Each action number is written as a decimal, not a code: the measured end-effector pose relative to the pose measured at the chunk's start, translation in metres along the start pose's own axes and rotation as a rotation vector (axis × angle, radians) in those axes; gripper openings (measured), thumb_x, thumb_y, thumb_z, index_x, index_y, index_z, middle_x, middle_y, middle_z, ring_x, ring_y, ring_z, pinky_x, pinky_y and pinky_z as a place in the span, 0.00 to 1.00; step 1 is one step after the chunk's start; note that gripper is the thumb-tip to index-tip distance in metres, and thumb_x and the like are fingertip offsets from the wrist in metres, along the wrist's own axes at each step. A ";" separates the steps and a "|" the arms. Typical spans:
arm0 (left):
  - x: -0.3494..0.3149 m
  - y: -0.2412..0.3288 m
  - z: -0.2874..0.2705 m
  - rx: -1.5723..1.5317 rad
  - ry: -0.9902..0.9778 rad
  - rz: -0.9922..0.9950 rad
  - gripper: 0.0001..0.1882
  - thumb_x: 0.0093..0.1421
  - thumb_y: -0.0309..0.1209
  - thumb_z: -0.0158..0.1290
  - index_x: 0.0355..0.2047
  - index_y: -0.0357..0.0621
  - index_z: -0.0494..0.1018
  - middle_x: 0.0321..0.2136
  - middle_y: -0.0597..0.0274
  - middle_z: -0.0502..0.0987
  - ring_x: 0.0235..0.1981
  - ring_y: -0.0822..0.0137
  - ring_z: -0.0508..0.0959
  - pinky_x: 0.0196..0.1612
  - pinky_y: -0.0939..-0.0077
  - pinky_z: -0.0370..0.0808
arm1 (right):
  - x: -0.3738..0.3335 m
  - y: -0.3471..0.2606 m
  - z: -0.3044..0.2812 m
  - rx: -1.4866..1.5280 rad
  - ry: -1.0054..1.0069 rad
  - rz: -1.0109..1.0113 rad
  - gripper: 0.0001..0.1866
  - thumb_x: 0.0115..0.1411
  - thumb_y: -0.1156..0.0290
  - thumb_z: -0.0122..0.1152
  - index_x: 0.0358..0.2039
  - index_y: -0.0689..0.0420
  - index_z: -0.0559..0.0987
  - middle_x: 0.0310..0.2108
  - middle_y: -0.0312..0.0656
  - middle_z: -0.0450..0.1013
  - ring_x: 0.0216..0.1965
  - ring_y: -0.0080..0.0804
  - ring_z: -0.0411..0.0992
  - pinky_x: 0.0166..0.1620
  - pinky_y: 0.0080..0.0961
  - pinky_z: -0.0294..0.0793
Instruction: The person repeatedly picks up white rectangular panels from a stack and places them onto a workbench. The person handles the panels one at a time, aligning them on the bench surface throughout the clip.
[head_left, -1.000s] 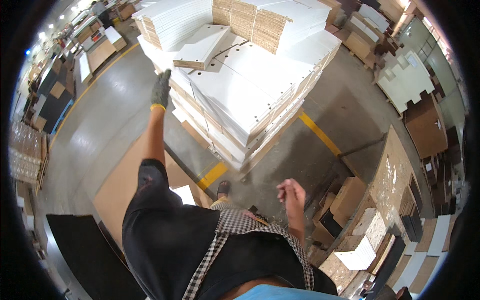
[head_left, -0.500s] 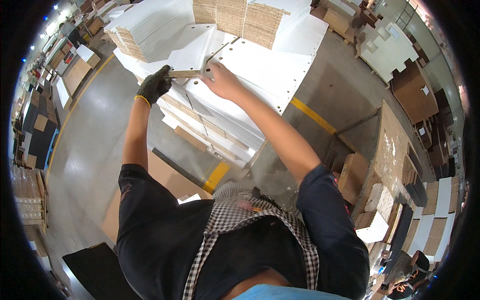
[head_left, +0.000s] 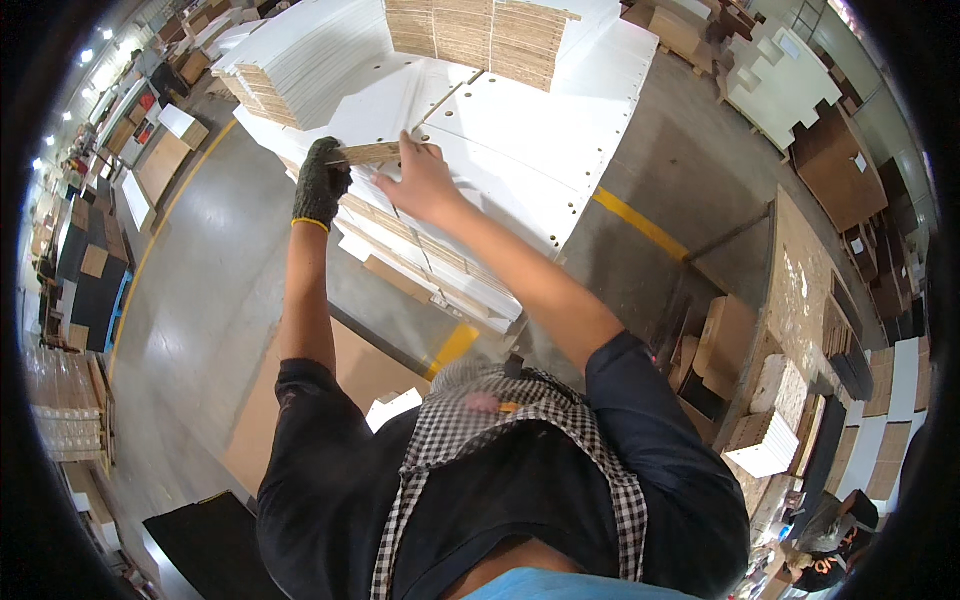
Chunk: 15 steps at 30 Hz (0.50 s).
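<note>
Bare R hand (head_left: 425,183) is now up from person's side, thumb/fingers spread at R corner of white rectangular particleboard panel (head_left: 372,153). Dark knit-gloved L hand (head_left: 322,180) at L corner, grip can't tell. Panel at near-L edge of large white board stack (head_left: 515,165).

A black-and-white checked apron (head_left: 440,440) covers the black shirt (head_left: 490,495).

My left hand (head_left: 326,178) wears a dark grey-green glove (head_left: 316,200) with a yellow cuff (head_left: 311,223). The board (head_left: 376,118) I hold is white with a tan edge; the stack (head_left: 520,140) under it is white, dotted with dark spots. My apron (head_left: 440,432) is black-and-white check, my shirt (head_left: 480,510) black. The floor (head_left: 200,310) is grey with yellow lines (head_left: 640,225), the flat sheet (head_left: 265,415) on it plain brown.
</note>
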<state>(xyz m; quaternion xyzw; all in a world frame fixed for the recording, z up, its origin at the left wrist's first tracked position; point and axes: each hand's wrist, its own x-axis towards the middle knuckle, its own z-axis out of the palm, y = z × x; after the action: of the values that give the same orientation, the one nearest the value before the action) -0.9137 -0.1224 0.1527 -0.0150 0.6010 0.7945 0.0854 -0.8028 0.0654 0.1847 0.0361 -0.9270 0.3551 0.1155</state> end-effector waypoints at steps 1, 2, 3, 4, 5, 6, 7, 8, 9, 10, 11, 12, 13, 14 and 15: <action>-0.006 -0.002 0.004 -0.079 -0.021 0.033 0.16 0.63 0.45 0.56 0.41 0.47 0.77 0.20 0.65 0.74 0.17 0.69 0.72 0.20 0.78 0.69 | -0.010 -0.004 -0.002 -0.025 0.011 -0.017 0.51 0.60 0.49 0.63 0.67 0.78 0.55 0.63 0.66 0.64 0.65 0.60 0.59 0.68 0.42 0.60; -0.011 -0.002 0.006 0.021 -0.034 0.098 0.18 0.64 0.44 0.56 0.47 0.44 0.76 0.22 0.61 0.76 0.21 0.66 0.76 0.21 0.76 0.72 | -0.021 -0.009 -0.002 -0.049 0.016 -0.036 0.51 0.60 0.49 0.64 0.67 0.79 0.54 0.64 0.66 0.63 0.65 0.61 0.59 0.68 0.42 0.60; -0.015 -0.001 0.011 -0.010 -0.013 0.104 0.19 0.64 0.43 0.56 0.48 0.44 0.76 0.23 0.59 0.77 0.23 0.64 0.78 0.22 0.75 0.74 | -0.028 -0.014 -0.004 -0.071 0.018 -0.059 0.52 0.59 0.49 0.64 0.67 0.79 0.54 0.64 0.66 0.63 0.65 0.61 0.59 0.68 0.42 0.59; -0.019 0.002 0.016 -0.035 0.008 0.112 0.19 0.64 0.42 0.56 0.49 0.43 0.76 0.24 0.58 0.78 0.25 0.63 0.80 0.23 0.74 0.76 | -0.034 -0.014 -0.010 -0.063 -0.036 -0.063 0.50 0.60 0.51 0.64 0.68 0.77 0.54 0.66 0.65 0.61 0.65 0.61 0.60 0.68 0.43 0.60; -0.024 0.008 0.021 -0.055 0.026 0.120 0.20 0.64 0.42 0.56 0.51 0.42 0.75 0.25 0.57 0.78 0.27 0.61 0.82 0.25 0.73 0.77 | -0.042 -0.013 -0.015 -0.024 -0.061 -0.051 0.49 0.61 0.51 0.64 0.68 0.75 0.55 0.66 0.65 0.61 0.65 0.60 0.61 0.68 0.42 0.61; -0.029 0.020 0.024 0.030 0.030 0.104 0.24 0.65 0.40 0.57 0.56 0.39 0.73 0.28 0.54 0.81 0.33 0.59 0.84 0.29 0.72 0.80 | -0.048 -0.012 -0.022 0.024 -0.054 -0.066 0.48 0.61 0.52 0.64 0.69 0.73 0.55 0.65 0.65 0.61 0.65 0.59 0.61 0.68 0.42 0.61; -0.036 0.029 0.032 0.240 -0.009 0.231 0.25 0.64 0.40 0.57 0.57 0.38 0.72 0.30 0.54 0.82 0.34 0.58 0.84 0.30 0.70 0.81 | -0.054 -0.009 -0.029 0.058 -0.051 -0.071 0.47 0.62 0.53 0.64 0.69 0.72 0.55 0.65 0.64 0.62 0.64 0.59 0.62 0.67 0.42 0.62; -0.045 0.036 0.042 0.459 0.007 0.313 0.26 0.64 0.40 0.57 0.58 0.37 0.71 0.31 0.53 0.82 0.35 0.58 0.84 0.31 0.69 0.81 | -0.064 -0.005 -0.035 0.078 0.045 -0.077 0.38 0.63 0.57 0.64 0.67 0.66 0.63 0.63 0.60 0.66 0.62 0.55 0.66 0.66 0.40 0.64; -0.054 0.043 0.056 0.709 0.022 0.386 0.29 0.64 0.40 0.56 0.62 0.40 0.67 0.35 0.49 0.82 0.36 0.57 0.85 0.34 0.66 0.82 | -0.069 0.001 -0.044 0.138 0.064 -0.076 0.35 0.64 0.58 0.64 0.65 0.66 0.66 0.62 0.59 0.67 0.61 0.54 0.67 0.65 0.40 0.66; -0.063 0.050 0.070 0.906 0.060 0.420 0.33 0.63 0.41 0.56 0.66 0.43 0.63 0.40 0.45 0.82 0.37 0.57 0.85 0.37 0.64 0.82 | -0.074 0.007 -0.051 0.195 0.083 -0.083 0.33 0.64 0.59 0.64 0.63 0.65 0.69 0.61 0.57 0.68 0.61 0.52 0.68 0.64 0.39 0.67; -0.074 0.054 0.085 1.122 0.091 0.461 0.34 0.63 0.43 0.55 0.67 0.44 0.62 0.40 0.43 0.82 0.39 0.53 0.84 0.39 0.60 0.81 | -0.081 0.012 -0.058 0.250 0.086 -0.062 0.30 0.64 0.59 0.64 0.61 0.65 0.72 0.60 0.56 0.69 0.60 0.51 0.69 0.62 0.39 0.68; -0.083 0.055 0.103 1.338 0.123 0.480 0.36 0.63 0.46 0.54 0.68 0.45 0.61 0.40 0.41 0.82 0.40 0.49 0.84 0.42 0.57 0.80 | -0.088 0.018 -0.064 0.339 0.116 -0.039 0.23 0.65 0.61 0.63 0.55 0.62 0.78 0.57 0.51 0.73 0.55 0.47 0.73 0.57 0.38 0.72; -0.091 0.055 0.117 1.542 0.160 0.547 0.37 0.63 0.49 0.53 0.69 0.46 0.60 0.40 0.39 0.82 0.42 0.45 0.83 0.44 0.53 0.79 | -0.096 0.022 -0.069 0.344 0.115 -0.022 0.22 0.65 0.61 0.63 0.55 0.61 0.78 0.56 0.51 0.75 0.54 0.46 0.74 0.56 0.37 0.73; -0.097 0.057 0.125 1.528 0.123 0.494 0.42 0.62 0.55 0.51 0.70 0.46 0.57 0.41 0.35 0.81 0.46 0.38 0.80 0.52 0.49 0.75 | -0.102 0.026 -0.075 0.351 0.120 -0.012 0.21 0.65 0.62 0.63 0.54 0.60 0.79 0.54 0.50 0.76 0.52 0.45 0.75 0.54 0.37 0.74; -0.098 0.058 0.131 1.555 0.113 0.434 0.42 0.62 0.55 0.52 0.70 0.46 0.57 0.41 0.35 0.81 0.46 0.38 0.81 0.51 0.49 0.75 | -0.107 0.030 -0.081 0.353 0.128 -0.006 0.20 0.65 0.62 0.63 0.54 0.59 0.79 0.53 0.49 0.77 0.51 0.44 0.76 0.53 0.36 0.74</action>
<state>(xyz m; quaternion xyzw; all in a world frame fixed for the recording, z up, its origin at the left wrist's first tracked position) -0.8160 -0.0236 0.2572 0.1255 0.9745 0.1460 -0.1149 -0.6885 0.1396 0.1980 0.0361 -0.8408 0.5135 0.1673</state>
